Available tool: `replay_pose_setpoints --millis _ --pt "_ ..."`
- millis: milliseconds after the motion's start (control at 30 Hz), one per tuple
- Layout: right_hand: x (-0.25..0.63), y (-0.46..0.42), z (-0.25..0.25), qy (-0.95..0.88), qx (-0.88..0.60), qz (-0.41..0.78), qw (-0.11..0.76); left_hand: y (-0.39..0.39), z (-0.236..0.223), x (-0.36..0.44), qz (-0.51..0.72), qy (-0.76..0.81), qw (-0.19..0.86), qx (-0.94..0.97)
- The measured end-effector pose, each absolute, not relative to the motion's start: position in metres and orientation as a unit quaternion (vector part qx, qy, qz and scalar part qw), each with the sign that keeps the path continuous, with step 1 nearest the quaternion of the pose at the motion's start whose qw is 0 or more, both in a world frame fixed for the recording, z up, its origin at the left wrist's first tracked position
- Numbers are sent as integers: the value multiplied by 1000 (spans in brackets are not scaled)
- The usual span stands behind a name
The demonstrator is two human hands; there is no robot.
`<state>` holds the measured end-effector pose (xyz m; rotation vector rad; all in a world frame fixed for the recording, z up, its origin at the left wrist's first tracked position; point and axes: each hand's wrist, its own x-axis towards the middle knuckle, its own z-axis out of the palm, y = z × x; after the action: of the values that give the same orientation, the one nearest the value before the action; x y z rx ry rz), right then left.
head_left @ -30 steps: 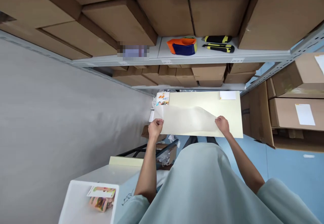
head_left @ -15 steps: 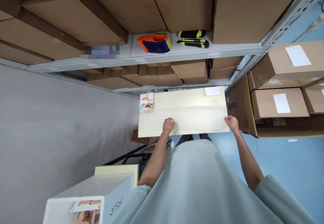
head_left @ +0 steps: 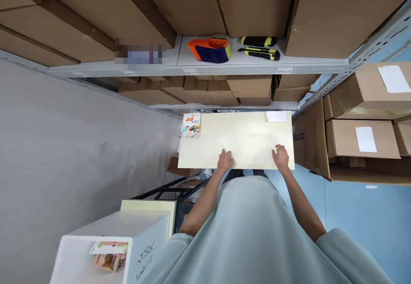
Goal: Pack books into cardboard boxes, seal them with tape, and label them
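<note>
A narrow cream tabletop [head_left: 205, 155] lies in front of me. Across its middle is a thin, see-through plastic sheet [head_left: 250, 143], whose edges barely show. My left hand [head_left: 225, 160] rests at the near side of the tabletop, fingers apart and reaching onto the sheet. Farther right, my right hand [head_left: 281, 157] is over the sheet's right part, fingers loosely bent and apart. Neither hand visibly grips anything. A printed booklet or packet [head_left: 191, 125] sits at the far left corner, and a white stack of labels or paper [head_left: 276, 116] at the far right.
Above the table, a grey shelf [head_left: 237, 68] carries cardboard boxes [head_left: 257, 6], an orange-and-blue tape dispenser [head_left: 210, 50] and two box cutters [head_left: 258, 48]. A large open carton [head_left: 310, 143] with labelled boxes stands right. At lower left is a white bin [head_left: 128, 232].
My right hand has left the tabletop's right edge and moved inward over the sheet, opening from a pinch. My left hand has shifted slightly right. The view has moved a little.
</note>
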<state>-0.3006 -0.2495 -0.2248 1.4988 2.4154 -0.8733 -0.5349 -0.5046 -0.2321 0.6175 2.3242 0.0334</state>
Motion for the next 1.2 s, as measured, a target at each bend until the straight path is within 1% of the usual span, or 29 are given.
replay_pose_setpoints --millis 133,333,533,700,800,933,1067,1200 --pt "-326 -261 -231 798 504 -302 136 -511 -234 -539 26 893 373 251" --pt "-339 -263 -229 804 513 -250 165 -521 -236 -546 76 876 399 261" --pt "-364 -276 -206 808 527 -190 185 -540 -236 -559 173 848 426 264" --pt "-428 -305 -189 837 488 -183 167 -565 -238 -589 286 820 429 249" --pt "-491 -338 -186 870 411 -236 140 -586 -237 -627 351 819 396 220" --pt "-594 -401 -187 894 280 -336 98 -621 -238 -708 392 854 307 152" --pt "-691 -466 -199 906 204 -350 121 -648 -245 -800 380 891 229 99" --pt "-750 -502 -228 898 222 -351 142 -651 -259 -859 355 909 205 82"
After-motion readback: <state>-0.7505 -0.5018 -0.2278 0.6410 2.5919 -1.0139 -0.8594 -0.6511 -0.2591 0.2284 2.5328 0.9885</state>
